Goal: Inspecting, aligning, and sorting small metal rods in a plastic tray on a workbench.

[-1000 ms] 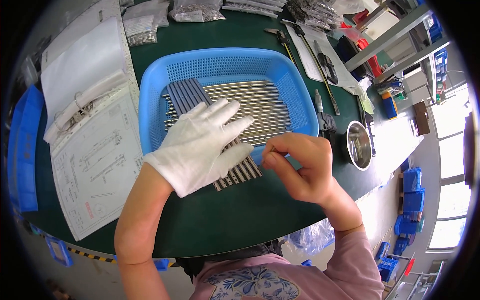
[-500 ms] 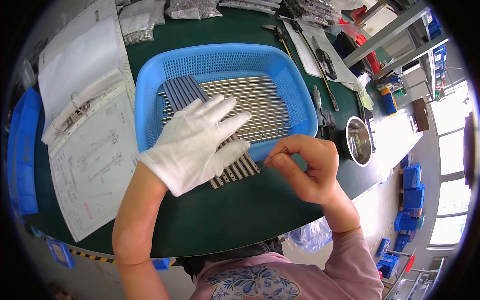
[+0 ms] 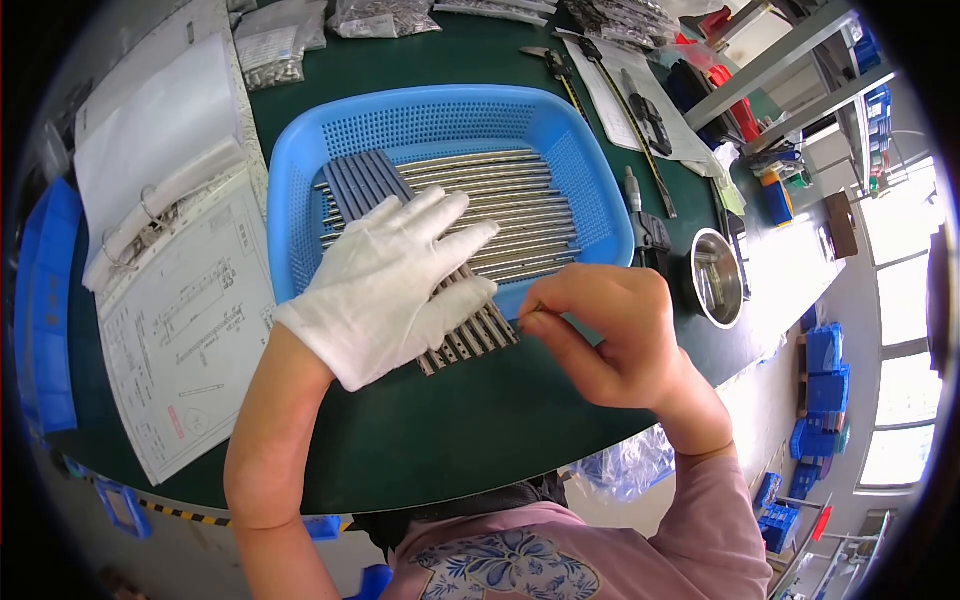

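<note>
My left hand, in a white glove, lies flat with fingers spread on a row of grey metal bars that reach from inside the blue plastic basket over its near rim onto the green table. My bare right hand is curled at the near ends of those bars, pinching a small thin part between thumb and forefinger; the part is too small to identify. Several long silver rods lie side by side in the basket beyond my left fingers.
An open ring binder with drawing sheets lies left of the basket. A small steel bowl stands to the right. Calipers, tools and paper lie at the far right, bags of parts at the far edge. Blue bins stand at the left.
My right hand has shifted a little left and down to the bar ends. The gloved left hand has stayed pressed on the bars.
</note>
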